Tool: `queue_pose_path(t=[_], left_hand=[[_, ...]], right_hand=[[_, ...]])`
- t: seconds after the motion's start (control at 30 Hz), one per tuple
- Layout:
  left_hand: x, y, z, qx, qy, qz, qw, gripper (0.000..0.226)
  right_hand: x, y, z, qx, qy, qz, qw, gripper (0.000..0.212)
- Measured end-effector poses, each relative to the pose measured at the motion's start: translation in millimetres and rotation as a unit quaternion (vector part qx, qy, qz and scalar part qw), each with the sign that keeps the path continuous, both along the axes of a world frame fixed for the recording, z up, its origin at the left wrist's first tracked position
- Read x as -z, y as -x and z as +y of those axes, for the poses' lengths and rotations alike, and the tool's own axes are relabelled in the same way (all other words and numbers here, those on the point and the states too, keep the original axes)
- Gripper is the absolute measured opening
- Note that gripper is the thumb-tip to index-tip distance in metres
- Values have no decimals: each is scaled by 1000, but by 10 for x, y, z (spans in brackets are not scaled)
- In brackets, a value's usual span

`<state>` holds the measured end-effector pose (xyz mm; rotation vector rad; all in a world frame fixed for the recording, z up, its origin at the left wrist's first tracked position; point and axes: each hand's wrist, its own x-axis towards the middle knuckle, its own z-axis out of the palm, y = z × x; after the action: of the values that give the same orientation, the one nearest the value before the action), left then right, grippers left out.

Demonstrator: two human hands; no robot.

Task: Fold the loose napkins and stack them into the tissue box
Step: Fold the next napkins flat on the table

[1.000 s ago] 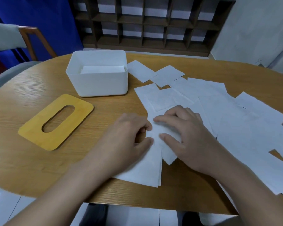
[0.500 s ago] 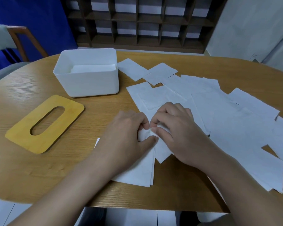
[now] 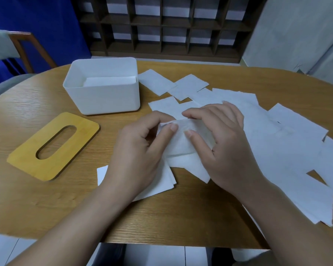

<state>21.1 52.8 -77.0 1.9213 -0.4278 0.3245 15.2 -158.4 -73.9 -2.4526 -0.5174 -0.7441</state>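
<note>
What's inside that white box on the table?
Inside the white box lies a flat stack of folded white napkins, toward its far right side. Only the top one shows; the box's near wall hides how many lie beneath.

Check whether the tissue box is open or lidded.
Open: the tissue box has no lid on; the yellow lid lies flat on the table beside it.

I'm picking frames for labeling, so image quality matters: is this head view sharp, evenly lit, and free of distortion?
Head view: soft, even light, with faint shadows under the left hand and right hand; no strong glare on the table; wide-angle bending curves the table edge and shelf; the napkin and both hands look slightly soft, its texture barely showing.
</note>
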Motion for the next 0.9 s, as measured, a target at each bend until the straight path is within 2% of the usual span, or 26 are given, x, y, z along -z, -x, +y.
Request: queue_pose_path(t=[0.17, 0.27, 0.33, 0.43, 0.5, 0.57, 0.7, 0.8, 0.9], left_hand=[[-44, -34, 43, 11, 117, 8, 993, 11], [-100, -45, 84, 12, 173, 14, 985, 12], [-159, -33, 117, 8, 183, 19, 983, 13], [-224, -10, 217, -15, 175, 43, 984, 12], [-257, -5, 332, -37, 114, 52, 991, 13], [-268, -2, 470, -59, 35, 63, 996, 17], [-261, 46, 743, -79, -84, 86, 990, 26], [-240, 132, 858, -96, -189, 99, 972, 34], [-236, 196, 901, -94, -252, 127, 955, 40]], right_hand=[[-72, 19, -6, 64, -14, -103, 993, 13], [-140, 68, 24, 73, -48, -133, 987, 7], [-184, 119, 62, 58, -101, -111, 987, 8], [-196, 177, 136, 23, -229, 19, 973, 8], [-160, 185, 193, -3, -280, 100, 955, 8], [-114, 176, 250, -25, -291, 145, 945, 10], [-21, 157, 337, -32, -232, 165, 958, 15], [43, 156, 400, -32, -186, 188, 964, 21], [105, 161, 448, -34, -107, 215, 970, 23]])
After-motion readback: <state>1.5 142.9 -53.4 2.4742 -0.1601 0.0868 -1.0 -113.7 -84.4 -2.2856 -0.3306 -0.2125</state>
